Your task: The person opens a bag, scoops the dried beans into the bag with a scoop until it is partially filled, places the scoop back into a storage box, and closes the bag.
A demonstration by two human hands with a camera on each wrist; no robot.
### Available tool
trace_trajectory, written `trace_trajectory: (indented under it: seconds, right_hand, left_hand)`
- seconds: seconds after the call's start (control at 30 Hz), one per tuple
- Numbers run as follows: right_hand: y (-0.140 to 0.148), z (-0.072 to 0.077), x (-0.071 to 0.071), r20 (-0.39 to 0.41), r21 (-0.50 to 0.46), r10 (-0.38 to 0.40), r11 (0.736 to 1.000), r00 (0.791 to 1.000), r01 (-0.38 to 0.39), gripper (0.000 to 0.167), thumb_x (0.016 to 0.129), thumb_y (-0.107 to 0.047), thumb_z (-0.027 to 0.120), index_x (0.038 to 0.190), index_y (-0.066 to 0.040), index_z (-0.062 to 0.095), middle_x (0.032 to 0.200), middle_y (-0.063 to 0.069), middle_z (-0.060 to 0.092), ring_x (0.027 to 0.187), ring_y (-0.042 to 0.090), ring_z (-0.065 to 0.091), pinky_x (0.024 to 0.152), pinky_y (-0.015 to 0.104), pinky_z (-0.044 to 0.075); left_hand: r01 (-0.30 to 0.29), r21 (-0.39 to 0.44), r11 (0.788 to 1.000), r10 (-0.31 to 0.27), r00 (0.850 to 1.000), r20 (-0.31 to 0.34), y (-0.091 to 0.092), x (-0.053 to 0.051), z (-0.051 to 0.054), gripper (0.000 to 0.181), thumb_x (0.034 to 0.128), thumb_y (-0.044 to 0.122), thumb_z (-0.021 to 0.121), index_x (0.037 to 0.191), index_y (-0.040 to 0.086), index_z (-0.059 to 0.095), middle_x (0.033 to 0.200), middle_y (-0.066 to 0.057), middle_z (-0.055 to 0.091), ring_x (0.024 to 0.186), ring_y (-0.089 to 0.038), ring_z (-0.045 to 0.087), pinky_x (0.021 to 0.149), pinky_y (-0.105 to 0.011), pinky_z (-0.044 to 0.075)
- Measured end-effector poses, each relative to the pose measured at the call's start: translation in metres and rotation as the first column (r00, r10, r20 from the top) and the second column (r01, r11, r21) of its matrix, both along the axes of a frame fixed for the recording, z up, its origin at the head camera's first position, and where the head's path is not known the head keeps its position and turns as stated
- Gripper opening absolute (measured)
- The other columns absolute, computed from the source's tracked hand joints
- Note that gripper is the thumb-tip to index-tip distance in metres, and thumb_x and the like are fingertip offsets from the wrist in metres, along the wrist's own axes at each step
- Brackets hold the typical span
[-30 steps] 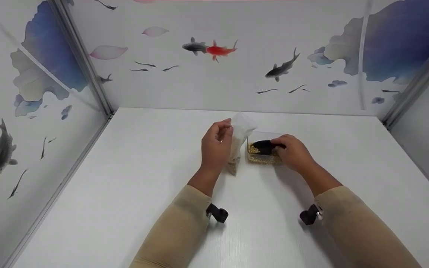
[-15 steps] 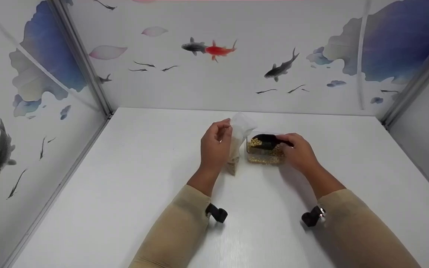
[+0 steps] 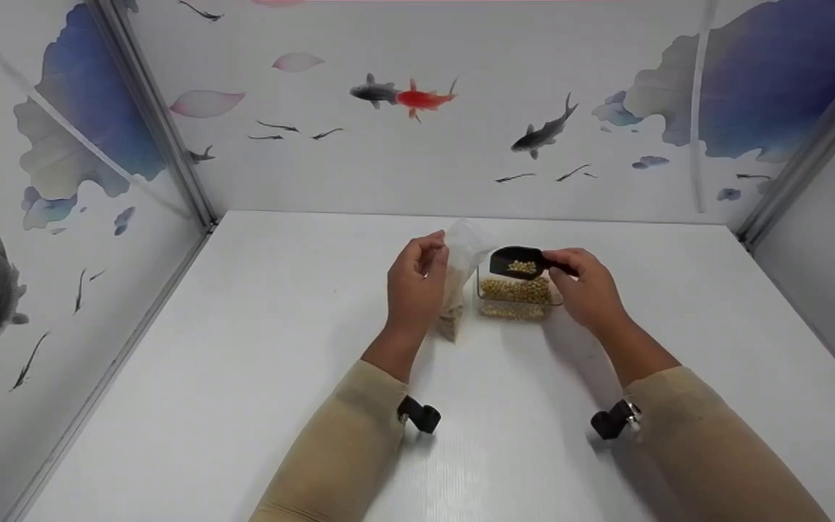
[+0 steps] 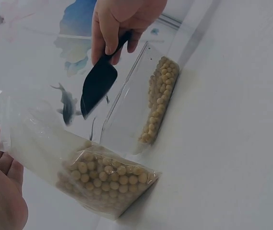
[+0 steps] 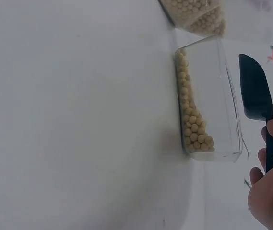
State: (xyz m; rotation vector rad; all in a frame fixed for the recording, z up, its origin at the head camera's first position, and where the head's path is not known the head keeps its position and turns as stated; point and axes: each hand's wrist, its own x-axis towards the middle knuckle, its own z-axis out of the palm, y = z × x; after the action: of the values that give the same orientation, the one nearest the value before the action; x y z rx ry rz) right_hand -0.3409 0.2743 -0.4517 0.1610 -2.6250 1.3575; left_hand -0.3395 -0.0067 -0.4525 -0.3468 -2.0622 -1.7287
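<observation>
My right hand (image 3: 586, 288) grips the handle of a black scoop (image 3: 508, 262), which hangs over a clear box with several yellow beans in its bowl. Round beans (image 5: 194, 125) line the bottom of the clear box (image 5: 213, 86), heaped toward one end. At the left, my left hand (image 3: 417, 284) pinches the upper part of a clear plastic bag (image 4: 45, 139). The bag stands upright beside the box, its lower part filled with the same kind of beans (image 4: 108, 175). Part of the bag lies hidden behind the left hand in the head view.
The box and bag stand on a white table (image 3: 287, 319). Behind it rises a white back wall (image 3: 417, 167) printed with fish, with side walls at left and right. A black wrist mount (image 3: 420, 415) sits on the left sleeve, another mount (image 3: 615, 419) on the right.
The scoop has risen out of the beans to above the box, carrying some beans. My right hand has moved slightly up and right with it. The left hand and bag hold their place.
</observation>
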Motion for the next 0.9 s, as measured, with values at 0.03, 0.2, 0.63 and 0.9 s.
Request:
trace_trajectory:
  seconds: [0.03, 0.2, 0.63, 0.9]
  right_hand:
    - [0.000, 0.003, 0.000, -0.014, 0.002, -0.005, 1.000, 1.000, 0.005, 0.035, 0.112, -0.014, 0.054, 0.144, -0.007, 0.066, 0.147, 0.015, 0.059, 0.143, 0.035, 0.055, 0.118, 0.052, 0.047]
    - [-0.002, 0.018, -0.001, -0.099, 0.002, -0.032, 0.999, 0.995, 0.033, 0.034, 0.112, -0.014, 0.055, 0.143, -0.006, 0.067, 0.148, 0.015, 0.059, 0.142, 0.034, 0.055, 0.119, 0.054, 0.046]
    - [-0.014, 0.058, 0.011, -0.224, 0.064, -0.005, 0.998, 0.975, 0.020, 0.034, 0.111, -0.013, 0.057, 0.142, -0.007, 0.068, 0.145, 0.014, 0.061, 0.139, 0.032, 0.055, 0.117, 0.054, 0.047]
    - [-0.023, 0.075, 0.014, -0.376, 0.319, 0.113, 0.948, 0.919, 0.014, 0.030, 0.107, -0.004, 0.061, 0.135, -0.002, 0.073, 0.136, 0.018, 0.067, 0.143, 0.042, 0.054, 0.121, 0.061, 0.043]
  left_hand:
    - [0.000, 0.002, 1.000, 0.000, 1.000, 0.001, 0.000, 0.000, 0.000, 0.014, 0.1112, 0.025, 0.061, 0.119, 0.015, 0.068, 0.144, 0.003, 0.070, 0.134, -0.011, 0.066, 0.112, -0.025, 0.055]
    - [0.003, 0.010, 1.000, -0.003, 1.000, -0.006, 0.000, -0.001, 0.001, 0.014, 0.1111, 0.024, 0.061, 0.119, 0.014, 0.068, 0.144, 0.001, 0.070, 0.133, -0.012, 0.067, 0.112, -0.026, 0.056]
    - [0.001, -0.001, 1.000, -0.001, 1.000, 0.006, 0.000, 0.000, 0.001, 0.014, 0.1116, 0.027, 0.060, 0.119, 0.017, 0.067, 0.146, 0.002, 0.069, 0.133, -0.010, 0.066, 0.112, -0.027, 0.056]
    - [-0.004, -0.005, 1.000, 0.004, 1.000, 0.016, 0.000, 0.002, 0.003, 0.013, 0.1112, 0.026, 0.061, 0.119, 0.018, 0.067, 0.145, 0.006, 0.069, 0.132, -0.009, 0.066, 0.112, -0.026, 0.055]
